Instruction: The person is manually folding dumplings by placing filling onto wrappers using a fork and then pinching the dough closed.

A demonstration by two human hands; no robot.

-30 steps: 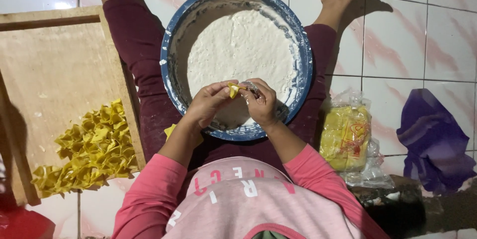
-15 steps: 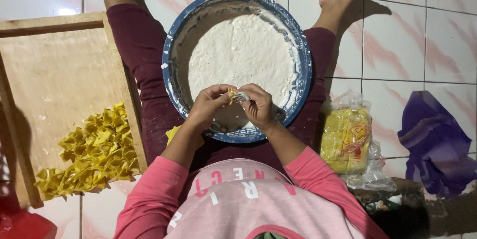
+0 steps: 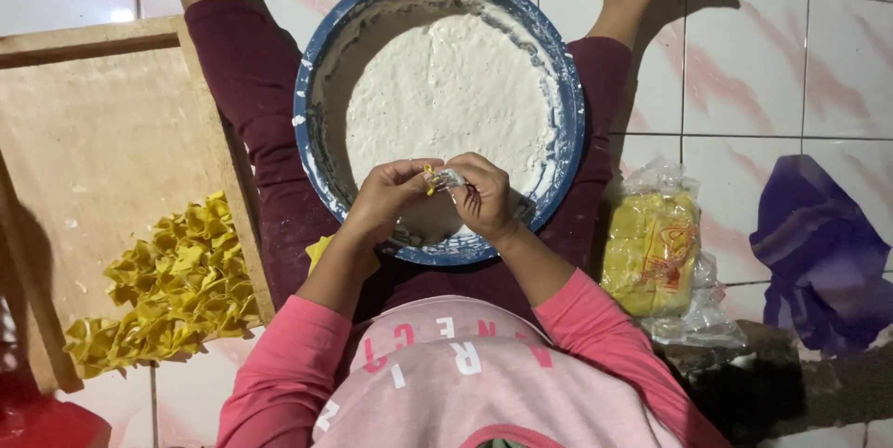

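My left hand [image 3: 389, 197] and my right hand [image 3: 484, 195] meet over the near rim of a big blue bowl [image 3: 316, 66] that rests between my legs. Together they pinch a small yellow wrapper piece [image 3: 432, 176] with pale filling on it. The bowl holds a wide mass of white paste [image 3: 446, 104]. Fingers of both hands are closed around the little piece.
A wooden board [image 3: 93, 122] lies at the left with a pile of folded yellow pieces [image 3: 167, 285] on it. A clear bag of yellow wrappers [image 3: 651, 253] lies at the right on the tiled floor, beside a purple plastic bag [image 3: 819, 253]. Something red [image 3: 37, 420] shows at the bottom left.
The hands stay over the bowl's near rim. The fingers have shifted slightly, working and folding the yellow piece between them.
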